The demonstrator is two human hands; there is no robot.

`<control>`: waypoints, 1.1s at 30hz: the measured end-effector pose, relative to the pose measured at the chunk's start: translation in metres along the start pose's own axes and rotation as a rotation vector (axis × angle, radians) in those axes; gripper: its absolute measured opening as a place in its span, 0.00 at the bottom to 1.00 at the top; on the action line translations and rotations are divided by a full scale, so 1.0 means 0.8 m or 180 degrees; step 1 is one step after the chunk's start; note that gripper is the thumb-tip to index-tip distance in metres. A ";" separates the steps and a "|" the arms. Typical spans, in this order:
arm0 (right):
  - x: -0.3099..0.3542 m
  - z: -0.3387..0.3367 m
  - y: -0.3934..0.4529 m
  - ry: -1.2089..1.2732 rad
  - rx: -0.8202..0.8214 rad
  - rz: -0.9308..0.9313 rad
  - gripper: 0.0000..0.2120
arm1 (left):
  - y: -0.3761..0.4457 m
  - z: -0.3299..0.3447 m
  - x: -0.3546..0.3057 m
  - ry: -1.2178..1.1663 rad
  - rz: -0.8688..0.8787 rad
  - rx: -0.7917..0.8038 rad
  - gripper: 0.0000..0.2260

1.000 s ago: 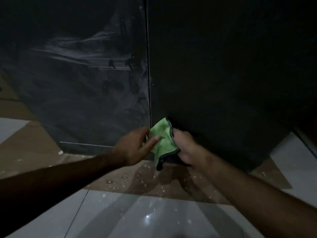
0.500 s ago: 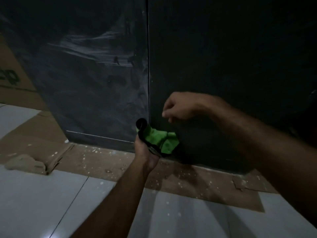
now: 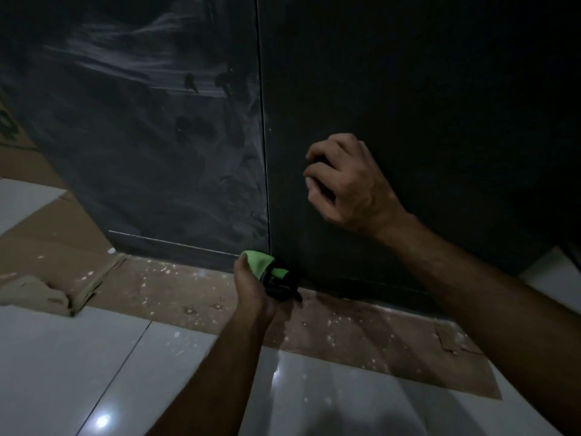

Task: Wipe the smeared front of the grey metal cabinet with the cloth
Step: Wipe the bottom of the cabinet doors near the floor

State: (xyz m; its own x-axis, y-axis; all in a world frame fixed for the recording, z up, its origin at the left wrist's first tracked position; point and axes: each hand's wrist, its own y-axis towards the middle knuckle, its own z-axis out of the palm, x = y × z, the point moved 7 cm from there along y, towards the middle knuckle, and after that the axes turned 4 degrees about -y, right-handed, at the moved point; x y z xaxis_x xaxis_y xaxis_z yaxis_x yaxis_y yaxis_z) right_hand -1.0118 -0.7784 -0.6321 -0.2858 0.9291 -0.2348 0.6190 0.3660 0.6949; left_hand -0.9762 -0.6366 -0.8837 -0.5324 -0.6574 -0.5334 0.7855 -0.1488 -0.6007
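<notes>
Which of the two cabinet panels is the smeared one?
The left panel, left of the vertical seam: whitish streaks and dark blotches cover it. The right panel looks plain and dark.

The cabinet (image 3: pixel 408 105) is seen as dark grey metal, matt on its right panel, while pale chalky smears are spread over its left panel. A soft green cloth (image 3: pixel 261 262), edged in black, is bunched. Glossy white floor tiles (image 3: pixel 63 357) are partly covered by speckled brown cardboard (image 3: pixel 176 284).

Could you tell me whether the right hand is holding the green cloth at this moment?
No, the left hand grips the green cloth low by the cabinet's base, while the right hand holds nothing.
</notes>
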 end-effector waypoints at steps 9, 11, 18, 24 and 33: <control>-0.003 0.017 0.000 -0.0207 -0.0364 0.0055 0.08 | 0.029 0.021 0.027 -0.0426 -0.0224 -0.0096 0.30; -0.003 0.021 0.001 -0.0315 -0.0390 0.0059 0.08 | 0.031 0.020 0.018 -0.0521 -0.0275 -0.0104 0.31; -0.002 0.027 -0.002 -0.0522 -0.0605 -0.0065 0.07 | 0.025 0.031 0.025 -0.0678 -0.0026 0.0160 0.28; 0.001 0.023 -0.005 -0.0563 -0.0635 -0.0309 0.08 | 0.012 0.054 0.022 -0.0856 -0.0375 0.0326 0.34; 0.001 0.026 -0.006 -0.0607 -0.0576 -0.0345 0.09 | -0.021 0.101 0.015 -0.0972 -0.0383 0.0671 0.42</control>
State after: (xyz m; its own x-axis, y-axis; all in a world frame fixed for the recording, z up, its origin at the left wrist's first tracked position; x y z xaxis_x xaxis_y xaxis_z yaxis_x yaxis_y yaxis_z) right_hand -1.0002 -0.7783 -0.6498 -0.1898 0.8845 -0.4262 0.4467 0.4643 0.7647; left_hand -0.9700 -0.7014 -0.8318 -0.5311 -0.8109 -0.2456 0.7878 -0.3659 -0.4955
